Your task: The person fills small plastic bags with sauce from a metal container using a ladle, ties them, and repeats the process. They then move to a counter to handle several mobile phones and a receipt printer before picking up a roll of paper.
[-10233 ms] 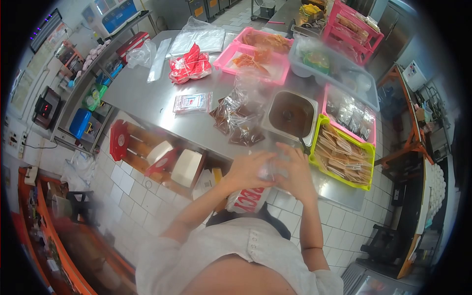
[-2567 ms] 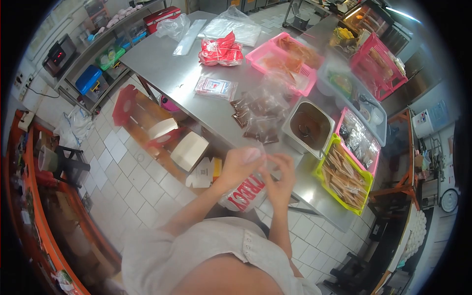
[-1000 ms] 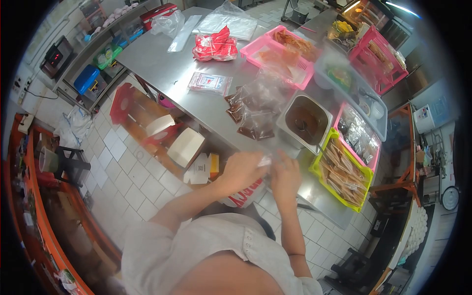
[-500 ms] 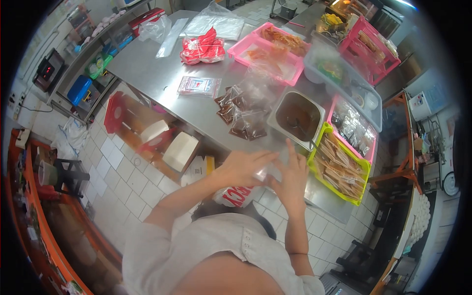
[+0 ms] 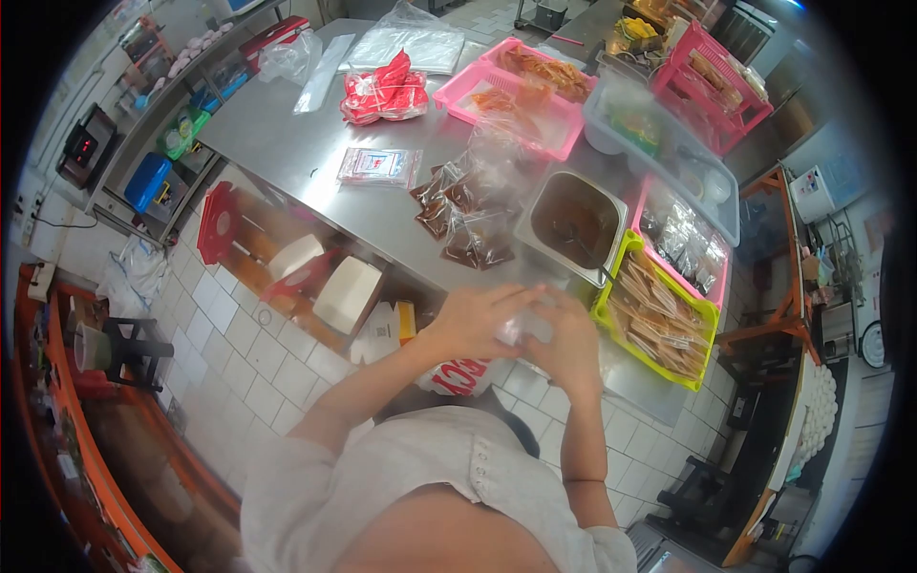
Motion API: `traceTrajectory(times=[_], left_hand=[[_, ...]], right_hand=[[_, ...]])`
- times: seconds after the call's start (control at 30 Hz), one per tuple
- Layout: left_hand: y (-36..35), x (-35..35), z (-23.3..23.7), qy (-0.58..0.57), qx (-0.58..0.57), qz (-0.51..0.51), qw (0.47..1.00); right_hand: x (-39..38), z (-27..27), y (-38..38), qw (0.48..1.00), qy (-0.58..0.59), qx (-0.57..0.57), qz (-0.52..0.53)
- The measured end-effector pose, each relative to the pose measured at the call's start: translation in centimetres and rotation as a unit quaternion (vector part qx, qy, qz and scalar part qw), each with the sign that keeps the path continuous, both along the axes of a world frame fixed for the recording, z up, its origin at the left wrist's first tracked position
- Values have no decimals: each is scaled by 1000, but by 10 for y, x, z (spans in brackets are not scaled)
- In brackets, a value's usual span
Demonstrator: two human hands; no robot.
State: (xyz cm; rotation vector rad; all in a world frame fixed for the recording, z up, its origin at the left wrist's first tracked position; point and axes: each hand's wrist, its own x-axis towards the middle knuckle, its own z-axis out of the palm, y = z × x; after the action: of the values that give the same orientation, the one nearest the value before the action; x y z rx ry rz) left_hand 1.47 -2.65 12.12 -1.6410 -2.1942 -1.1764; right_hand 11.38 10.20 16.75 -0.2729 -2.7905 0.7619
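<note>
Near the table's front edge my hands meet fingertip to fingertip. My left hand (image 5: 478, 320) is closed on a small clear plastic bag (image 5: 511, 330), partly hidden by the fingers. Curled in from the other side, my right hand (image 5: 565, 342) closes on the same plastic. Just beyond stands a steel pan (image 5: 524, 232) of brown sauce, a ladle (image 5: 604, 275) resting in it. Several filled sauce bags (image 5: 476, 241) lie left of the pan. A packet of small plastic bags (image 5: 380, 166) sits farther left on the steel table (image 5: 287, 143).
A yellow-green basket (image 5: 705, 377) of wrapped flat sticks sits at right, beside a pink tray (image 5: 723, 282) of packets. Farther back are a pink basket (image 5: 449, 95), a clear tub (image 5: 659, 162) and red-and-white packages (image 5: 384, 94). Open boxes (image 5: 347, 296) stand below the table's front edge.
My right hand's raised, spread fingers have curled in and come against my left hand at the clear bag. The camera view has shifted slightly.
</note>
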Motion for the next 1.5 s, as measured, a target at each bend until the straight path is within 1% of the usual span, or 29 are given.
traceTrajectory(times=[0.1,0.17,0.2,0.23,0.27,0.3,0.37,0.47,0.5,0.57,0.6,0.67,0.7,0.77,0.8,0.83,0.9,0.93,0.97,1.0,1.03,1.07,1.13,1.17,1.23,1.27,1.33,1.43,1.5], left_hand=[[0,1,-6,-17,31,10,999],[-1,0,-3,-71,67,32,995],[-1,-2,-3,-69,67,33,995],[-3,-4,-6,-117,83,48,988],[-4,-6,-8,-166,99,63,979],[-5,-8,-10,-166,100,62,979],[-9,-12,-13,-214,126,47,968],[-12,-15,-17,-219,131,43,966],[-13,-17,-20,-218,133,39,966],[-14,-19,-26,-237,138,43,961],[-14,-18,-27,-236,138,39,961],[-16,-17,-28,-289,187,68,936],[-18,-18,-30,-288,189,66,936],[-22,-22,-34,-272,165,80,945],[-24,-22,-34,-275,167,79,944],[-25,-22,-33,-285,153,57,944],[-26,-19,-31,-297,137,32,944],[-25,-18,-28,-289,143,18,946],[-25,-19,-27,-280,151,5,948],[-25,-21,-27,-280,153,7,948],[-25,-21,-29,-294,159,-2,943],[-26,-21,-30,-309,165,-11,937],[-28,-22,-26,-296,173,-7,939],[-28,-23,-24,-280,180,-4,943],[-28,-26,-27,-274,189,-2,943],[-28,-27,-29,-268,197,-2,943],[-25,-30,-32,-268,195,16,943],[-20,-31,-40,-282,181,52,941],[-18,-35,-42,-291,172,73,938]], right_hand=[[-2,0,3,1000,6,6,-12],[-2,-5,17,995,94,1,-33],[-3,-2,23,995,96,1,-31],[-5,2,30,975,124,116,-143],[-7,6,38,929,148,228,-253],[-9,0,49,928,148,229,-253],[-12,-21,69,930,-21,162,-329],[-18,-18,69,943,-78,120,-302],[-18,-21,74,941,-75,122,-306],[-15,-29,87,973,-4,154,-171],[-13,-26,92,972,-3,155,-174],[-15,-14,102,955,1,262,-138],[-18,-7,106,955,2,263,-139],[-25,7,113,912,12,386,-137],[-33,14,113,898,20,421,-128],[-40,15,118,897,17,423,-129],[-51,7,128,863,-19,498,-78],[-55,3,129,852,-50,515,-76],[-54,0,129,852,-48,516,-76],[-52,2,123,869,-77,486,-53],[-51,4,117,883,-108,455,-30],[-50,9,114,883,-110,456,-26],[-48,35,98,921,-171,344,-69],[-47,35,101,920,-173,345,-68],[-47,32,111,959,-122,220,-131],[-48,25,111,959,-123,220,-131],[-51,0,111,947,51,279,-150],[-55,-27,109,935,79,318,-133],[-51,-40,104,940,88,298,-141]])
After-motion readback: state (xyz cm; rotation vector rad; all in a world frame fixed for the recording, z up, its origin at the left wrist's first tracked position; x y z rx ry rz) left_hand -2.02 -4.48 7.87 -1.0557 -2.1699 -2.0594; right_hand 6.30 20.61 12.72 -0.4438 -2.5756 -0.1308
